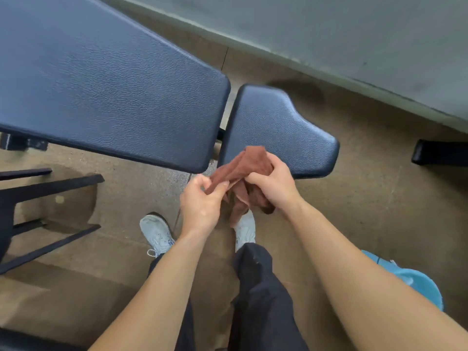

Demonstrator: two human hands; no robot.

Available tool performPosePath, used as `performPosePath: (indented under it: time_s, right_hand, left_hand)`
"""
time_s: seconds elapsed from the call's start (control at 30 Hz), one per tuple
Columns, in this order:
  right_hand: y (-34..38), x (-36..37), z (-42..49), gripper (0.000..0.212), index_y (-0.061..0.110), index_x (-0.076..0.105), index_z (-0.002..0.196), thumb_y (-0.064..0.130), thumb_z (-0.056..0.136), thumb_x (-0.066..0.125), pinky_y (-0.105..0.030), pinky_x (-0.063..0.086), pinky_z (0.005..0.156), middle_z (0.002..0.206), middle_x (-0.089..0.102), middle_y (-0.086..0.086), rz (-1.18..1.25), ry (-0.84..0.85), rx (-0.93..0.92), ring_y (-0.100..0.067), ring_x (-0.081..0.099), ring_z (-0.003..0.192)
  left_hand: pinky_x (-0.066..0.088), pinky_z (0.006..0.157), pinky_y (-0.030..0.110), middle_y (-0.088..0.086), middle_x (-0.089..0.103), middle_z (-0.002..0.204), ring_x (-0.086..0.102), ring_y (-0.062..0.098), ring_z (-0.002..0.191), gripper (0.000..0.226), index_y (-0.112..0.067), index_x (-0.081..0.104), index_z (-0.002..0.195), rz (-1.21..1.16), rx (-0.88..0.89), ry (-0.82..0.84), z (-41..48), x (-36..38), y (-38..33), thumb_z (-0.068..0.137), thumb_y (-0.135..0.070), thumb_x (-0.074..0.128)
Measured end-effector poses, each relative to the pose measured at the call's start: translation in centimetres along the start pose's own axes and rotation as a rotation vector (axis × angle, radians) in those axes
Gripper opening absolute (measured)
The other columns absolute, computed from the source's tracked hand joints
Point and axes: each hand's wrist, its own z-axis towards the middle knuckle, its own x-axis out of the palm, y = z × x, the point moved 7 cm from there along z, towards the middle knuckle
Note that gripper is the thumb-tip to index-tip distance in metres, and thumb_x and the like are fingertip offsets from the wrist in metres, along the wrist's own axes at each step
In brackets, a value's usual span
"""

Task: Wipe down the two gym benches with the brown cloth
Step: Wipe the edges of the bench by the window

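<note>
The left hand (pixel 202 198) pinched one end of the brown cloth (pixel 243 168) between its thumb and its curled fingers. The right hand (pixel 273 186) was closed round the bunched middle of the cloth, with its fingers curled over the top. The two hands were close together, and the cloth ran from one to the other. A loose tail of cloth hung down just under the right hand. The cloth was up in the air. I could not tell if it touched anything but the hands.

Just past the right hand was the dark blue seat pad (pixel 278 122) of a gym bench (pixel 222 133). The top corner of the cloth showed in front of this pad. Past the left hand, and off to its left, was the long back pad (pixel 101 84) of the same bench. A thin gap ran between the two pads.

Under the hands were two white shoes on a brown floor (pixel 354 198). The right shoe (pixel 245 230) was under the hanging tail of cloth. The left shoe (pixel 157 234) was just left of the left wrist. Black trousers (pixel 260 300) showed between the arms. A blue bucket (pixel 417 282) stood behind the right arm. A black metal frame (pixel 38 198) stood well off to the left of the left hand. A grey wall (pixel 354 46) was far past the right hand.
</note>
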Motion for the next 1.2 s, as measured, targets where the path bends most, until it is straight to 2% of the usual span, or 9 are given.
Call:
performPosePath:
  time_s: [0.07, 0.23, 0.3, 0.4, 0.53, 0.67, 0.8, 0.93, 1.2]
  right_hand:
    - [2.8, -4.3, 1.0, 0.070, 0.028, 0.055, 0.134, 0.015, 0.069, 0.076, -0.012, 0.041, 0.093, 0.120, 0.064, 0.012, -0.217, -0.120, -0.156, -0.001, 0.058, 0.109]
    - [4.0, -9.7, 3.9, 0.094, 0.029, 0.032, 0.149, 0.055, 0.068, 0.070, -0.045, 0.042, 0.103, 0.136, 0.044, -0.009, -0.956, -0.315, -0.263, -0.034, 0.044, 0.123]
    - [2.0, -9.4, 5.0, 0.092, 0.022, 0.037, 0.147, 0.074, 0.073, 0.052, -0.051, 0.034, 0.110, 0.147, 0.037, -0.016, -1.178, -0.286, -0.226, -0.040, 0.034, 0.133]
    - [0.8, -8.5, 5.7, 0.083, 0.011, 0.030, 0.152, 0.062, 0.087, 0.041, -0.057, 0.025, 0.117, 0.157, 0.029, -0.023, -1.193, -0.321, -0.375, -0.045, 0.027, 0.142]
    - [0.2, -7.3, 8.0, 0.065, 0.024, 0.025, 0.156, 0.053, 0.099, 0.035, -0.062, 0.018, 0.117, 0.159, 0.024, -0.026, -1.301, -0.282, -0.478, -0.052, 0.025, 0.141]
    - [1.8, -7.7, 11.7, 0.058, 0.017, 0.034, 0.152, 0.047, 0.102, 0.031, -0.055, 0.035, 0.107, 0.149, 0.040, -0.025, -1.236, -0.306, -0.488, -0.045, 0.046, 0.125]
    - [4.9, -7.7, 15.8, 0.052, 0.019, 0.037, 0.145, 0.045, 0.101, 0.034, -0.045, 0.045, 0.079, 0.129, 0.051, -0.019, -1.015, -0.365, -0.376, -0.040, 0.057, 0.103]
    - [7.3, -7.0, 19.4, 0.041, 0.024, 0.051, 0.129, 0.045, 0.099, 0.032, -0.041, 0.038, 0.075, 0.120, 0.058, -0.016, -0.851, -0.379, -0.282, -0.042, 0.060, 0.102]
    - [10.6, -4.5, 24.2, 0.036, 0.040, 0.064, 0.115, 0.048, 0.087, 0.043, -0.036, 0.042, 0.077, 0.113, 0.069, 0.002, -0.796, -0.056, -0.211, -0.029, 0.062, 0.104]
  left_hand:
    - [0.041, 0.072, 0.033, 0.001, 0.059, 0.080, 0.055, 0.021, 0.075, 0.038, -0.023, 0.041, 0.064, 0.009, 0.135, -0.135, 1.2, 0.4, -4.1, 0.079, -0.029, 0.076]
    - [0.038, 0.093, 0.039, -0.002, 0.053, 0.124, 0.046, 0.028, 0.115, 0.007, -0.029, 0.060, 0.089, 0.497, 0.322, -0.158, 3.2, 6.4, -10.7, 0.083, -0.025, 0.063]
    - [0.030, 0.106, 0.044, -0.001, 0.047, 0.142, 0.037, 0.030, 0.128, 0.032, -0.027, 0.070, 0.103, 0.805, 0.311, -0.041, 4.3, 10.2, -9.4, 0.080, -0.045, 0.057]
    - [0.026, 0.116, 0.045, 0.005, 0.049, 0.145, 0.040, 0.027, 0.135, 0.041, -0.018, 0.072, 0.110, 0.715, 0.458, -0.021, 5.3, 13.4, -9.6, 0.089, -0.044, 0.047]
    - [0.013, 0.123, 0.044, 0.007, 0.000, 0.166, 0.000, 0.021, 0.152, 0.061, -0.013, 0.015, 0.156, 0.551, 0.402, 0.195, 6.8, 16.9, -7.1, 0.104, -0.040, 0.032]
    - [-0.006, 0.122, 0.044, 0.007, -0.024, 0.162, -0.023, 0.020, 0.149, 0.068, -0.011, -0.012, 0.156, 0.620, 0.446, 0.201, 10.5, 19.4, -7.7, 0.105, -0.045, 0.018]
    - [-0.006, 0.121, 0.041, 0.003, -0.007, 0.166, -0.012, 0.019, 0.151, 0.061, -0.016, 0.004, 0.158, 0.640, 0.560, 0.131, 15.7, 19.5, -12.2, 0.105, -0.044, 0.019]
    - [0.029, 0.108, 0.042, 0.008, 0.054, 0.135, 0.042, 0.030, 0.129, 0.046, -0.020, 0.058, 0.126, 0.637, 0.636, 0.121, 20.4, 18.8, -15.4, 0.102, -0.042, 0.026]
    - [0.039, 0.103, 0.046, 0.011, 0.055, 0.130, 0.052, 0.033, 0.118, 0.042, -0.026, 0.053, 0.129, 0.357, 0.058, 0.116, 23.7, 17.2, -12.4, 0.100, -0.042, 0.026]
